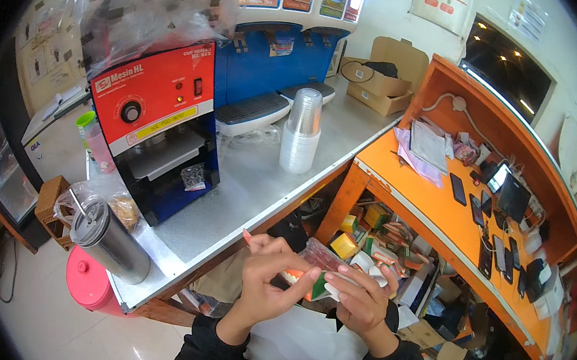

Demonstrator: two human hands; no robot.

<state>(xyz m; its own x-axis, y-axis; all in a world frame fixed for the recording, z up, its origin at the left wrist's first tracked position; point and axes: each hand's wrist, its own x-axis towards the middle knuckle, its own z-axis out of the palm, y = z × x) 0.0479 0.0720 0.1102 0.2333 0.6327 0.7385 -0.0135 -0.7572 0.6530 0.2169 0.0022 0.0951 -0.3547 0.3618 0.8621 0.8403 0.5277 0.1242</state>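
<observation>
In front of my body, both hands hold a small orange, green and white carton (319, 287), whose exact kind I cannot make out. My left hand (267, 280) pinches its left side between thumb and fingers, with the index finger pointing up and away. My right hand (364, 298) grips the right side, its fingers bent over the white part. The fingers cover much of the carton. Below the hands, a white sheet or bag (308, 343) lies across my lap, between my black sleeves.
A red cup sealing machine (153, 93), a steel tumbler (110, 240) with a straw and stacked clear plastic cups (300, 143) stand on the metal table (251, 177). At right, several phones lie on an orange desk (415, 184). Small boxes (383, 240) are piled beneath it.
</observation>
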